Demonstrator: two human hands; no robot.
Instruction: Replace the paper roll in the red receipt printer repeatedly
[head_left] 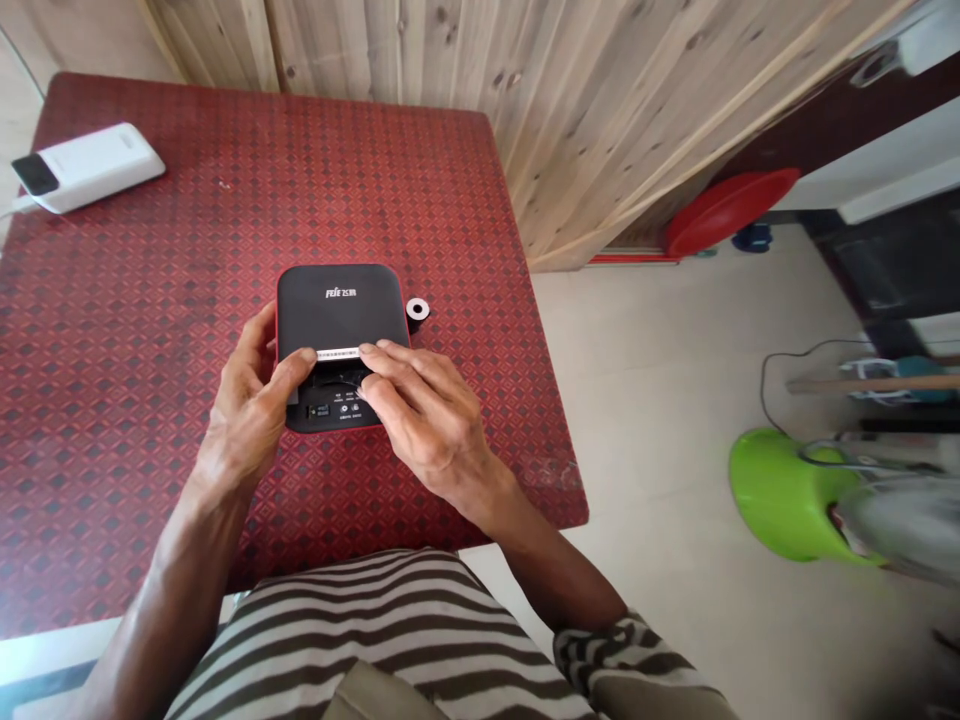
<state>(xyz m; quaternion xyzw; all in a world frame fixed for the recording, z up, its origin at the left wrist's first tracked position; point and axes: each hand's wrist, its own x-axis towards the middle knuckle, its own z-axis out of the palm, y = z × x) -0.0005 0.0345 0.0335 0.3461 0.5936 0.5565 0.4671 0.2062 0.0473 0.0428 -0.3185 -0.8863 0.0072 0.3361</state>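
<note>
A black Feie thermal printer with a red rim lies flat on the red diamond-patterned tabletop. A narrow white paper strip crosses its middle, above a dark slot and a small panel of buttons. My left hand wraps the printer's left side, its thumb pressing the strip's left end. My right hand lies over the front right, its fingertips on the strip's right end. A small white ring lies on the table next to the printer, near neither hand.
A white power bank with a cable lies at the table's far left. Wooden plank walls rise behind the table. On the tiled floor to the right stand a red plastic basin and a green plastic object.
</note>
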